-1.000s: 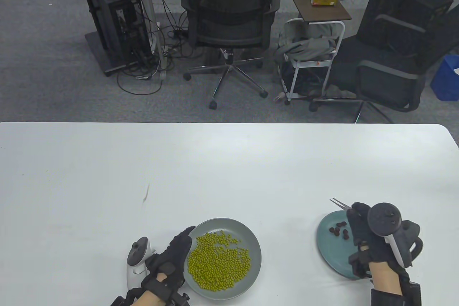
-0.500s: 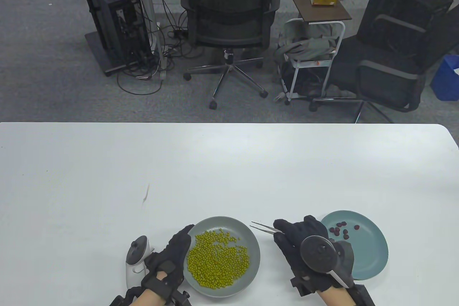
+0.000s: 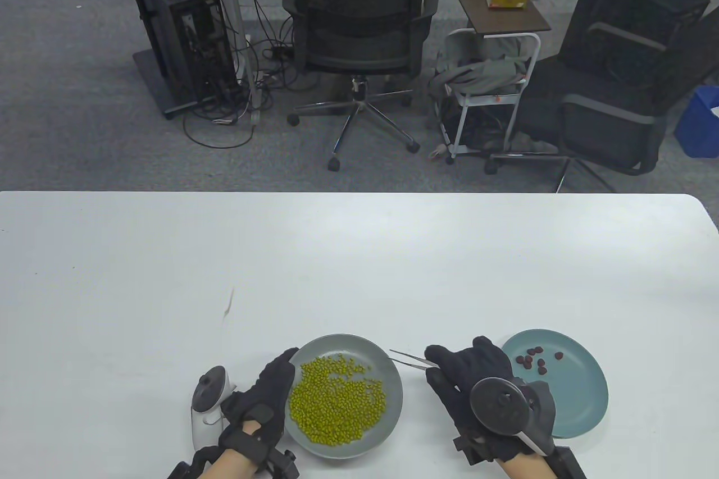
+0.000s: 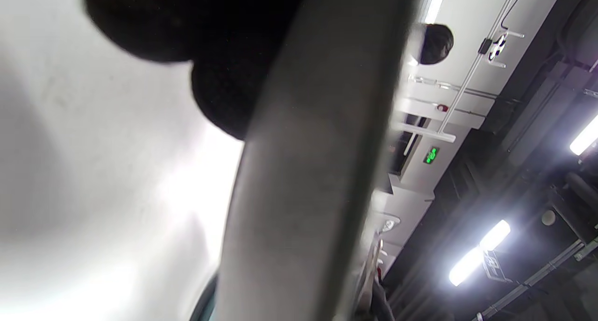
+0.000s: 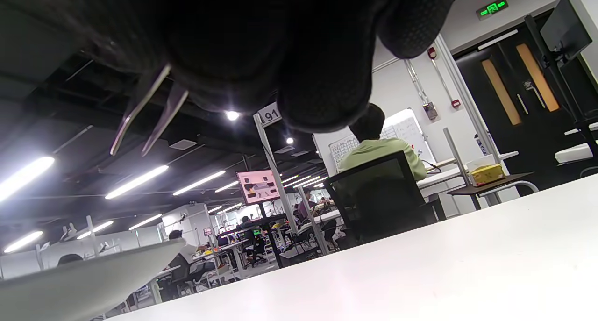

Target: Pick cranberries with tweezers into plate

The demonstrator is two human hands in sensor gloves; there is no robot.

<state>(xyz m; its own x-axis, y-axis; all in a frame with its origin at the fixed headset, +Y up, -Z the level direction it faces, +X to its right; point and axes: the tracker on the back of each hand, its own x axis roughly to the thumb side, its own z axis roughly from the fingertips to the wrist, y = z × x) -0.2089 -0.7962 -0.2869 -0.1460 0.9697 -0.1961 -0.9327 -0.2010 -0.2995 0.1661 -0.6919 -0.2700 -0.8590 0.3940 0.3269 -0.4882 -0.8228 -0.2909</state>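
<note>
A: What is the right hand (image 3: 469, 383) in the black sensor glove doing?

B: It is gripping thin silver metal tweezers (image 3: 409, 357), whose two tips are standing a little apart (image 5: 140, 124) and pointing left over the rim of the round grey plate (image 3: 393, 383) heaped with small green beans (image 3: 337, 403).

A: And the left hand (image 3: 267, 397)?

B: It is resting against that grey plate's left edge, fingers laid along the rim; whether it is clenching the rim I cannot tell. The left wrist view is showing only blurred glove and the plate's edge (image 4: 303, 171).

A: Where are the cranberries sitting?

B: Several dark red cranberries (image 3: 536, 361) are lying in the round teal plate (image 3: 584, 389), just to the right of the right hand on the white worktop (image 3: 359, 260).
</note>
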